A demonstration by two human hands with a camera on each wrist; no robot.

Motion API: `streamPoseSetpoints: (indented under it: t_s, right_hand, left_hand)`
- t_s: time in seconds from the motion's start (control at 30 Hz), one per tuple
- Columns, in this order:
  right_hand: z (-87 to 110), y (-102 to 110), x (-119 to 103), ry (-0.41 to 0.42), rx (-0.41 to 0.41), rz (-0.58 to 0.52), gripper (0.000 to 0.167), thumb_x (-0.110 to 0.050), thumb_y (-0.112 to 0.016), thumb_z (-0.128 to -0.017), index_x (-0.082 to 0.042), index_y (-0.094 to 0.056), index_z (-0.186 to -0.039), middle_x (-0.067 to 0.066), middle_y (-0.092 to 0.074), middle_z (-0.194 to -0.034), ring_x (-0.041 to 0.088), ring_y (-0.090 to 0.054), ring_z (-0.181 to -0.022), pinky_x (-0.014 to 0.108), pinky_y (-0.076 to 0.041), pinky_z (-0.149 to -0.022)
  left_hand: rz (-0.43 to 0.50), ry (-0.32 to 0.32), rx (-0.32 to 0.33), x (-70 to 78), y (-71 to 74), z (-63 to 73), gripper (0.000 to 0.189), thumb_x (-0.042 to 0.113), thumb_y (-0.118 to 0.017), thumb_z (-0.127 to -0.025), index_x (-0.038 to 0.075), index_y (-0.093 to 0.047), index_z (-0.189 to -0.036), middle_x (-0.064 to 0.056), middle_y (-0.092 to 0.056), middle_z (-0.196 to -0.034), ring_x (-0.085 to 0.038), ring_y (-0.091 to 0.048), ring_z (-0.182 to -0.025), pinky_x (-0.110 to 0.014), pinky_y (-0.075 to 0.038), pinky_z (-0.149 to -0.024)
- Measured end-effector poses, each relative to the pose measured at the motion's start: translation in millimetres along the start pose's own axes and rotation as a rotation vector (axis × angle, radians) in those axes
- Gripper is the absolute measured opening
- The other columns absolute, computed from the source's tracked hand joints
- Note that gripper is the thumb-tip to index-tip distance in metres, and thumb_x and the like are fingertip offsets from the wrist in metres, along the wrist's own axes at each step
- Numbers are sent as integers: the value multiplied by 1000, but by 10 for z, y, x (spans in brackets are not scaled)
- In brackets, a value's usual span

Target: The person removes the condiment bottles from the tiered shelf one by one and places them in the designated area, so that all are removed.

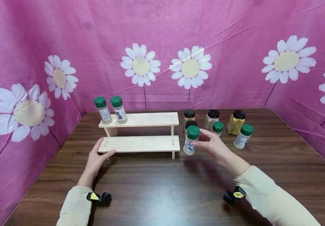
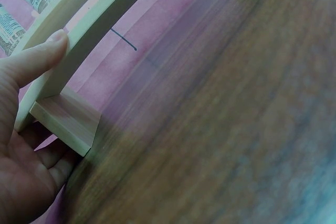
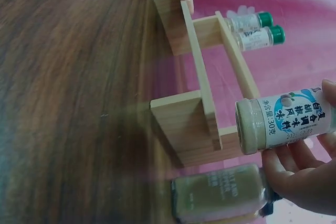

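Observation:
My right hand (image 1: 216, 149) grips a green-capped spice jar (image 1: 189, 147) by its side, just right of a two-step wooden rack (image 1: 139, 143). In the right wrist view the jar (image 3: 291, 119) shows a white and blue label with pale powder at its base, held up level with the rack. At the rack's lower left end, my left hand (image 1: 95, 161) holds the board, thumb over its front edge and fingers round the end, as the left wrist view shows. Two green-capped jars, one (image 1: 105, 113) beside the other (image 1: 120, 113), stand on the upper step's left end.
Right of the rack stand black-capped jars, among them a yellow-filled one (image 1: 235, 123) and a paler one (image 1: 211, 119). Two more green-capped jars, one (image 1: 217, 127) partly behind my right hand and one (image 1: 242, 137) farther right, share the brown table (image 1: 156, 188). A pink flowered cloth (image 1: 162, 25) hangs behind.

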State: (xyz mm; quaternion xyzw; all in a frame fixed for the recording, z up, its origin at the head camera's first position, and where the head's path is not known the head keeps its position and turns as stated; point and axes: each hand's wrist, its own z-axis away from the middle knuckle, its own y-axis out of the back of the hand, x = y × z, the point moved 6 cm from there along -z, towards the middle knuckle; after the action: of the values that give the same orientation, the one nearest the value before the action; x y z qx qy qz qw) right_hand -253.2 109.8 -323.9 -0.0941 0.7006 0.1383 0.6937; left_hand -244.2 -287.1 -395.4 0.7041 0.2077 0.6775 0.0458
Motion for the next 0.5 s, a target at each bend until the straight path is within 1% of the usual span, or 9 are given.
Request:
streamPoseSetpoints:
  t_s: [0.1, 0.3, 0.5]
  right_hand:
    - [18, 31, 41, -8, 6, -1, 55, -4, -63, -75, 2, -40, -124, 17, -46, -114, 27, -41, -104, 41, -34, -86]
    - [26, 83, 121, 6, -4, 3, 52, -3, -63, -75, 5, -42, -121, 14, -49, -110, 23, -43, -101, 37, -36, -84]
    - [-7, 123, 264, -19, -1, 3, 51, -4, -63, -74, 5, -43, -120, 12, -51, -108, 22, -44, -100, 37, -35, -82]
  left_hand:
    - [3, -5, 3, 5, -1, -1, 82, 18, -71, -71, 10, -22, -137, -19, -19, -137, -28, -16, -123, -41, -12, -99]
    - [-5, -9, 7, 14, 2, -2, 82, 17, -71, -71, 9, -23, -137, -20, -19, -137, -29, -16, -123, -41, -11, -99]
    - [-10, -8, 6, 15, 0, -4, 82, 17, -71, -71, 9, -23, -137, -19, -20, -137, -29, -16, -123, -41, -12, -99]
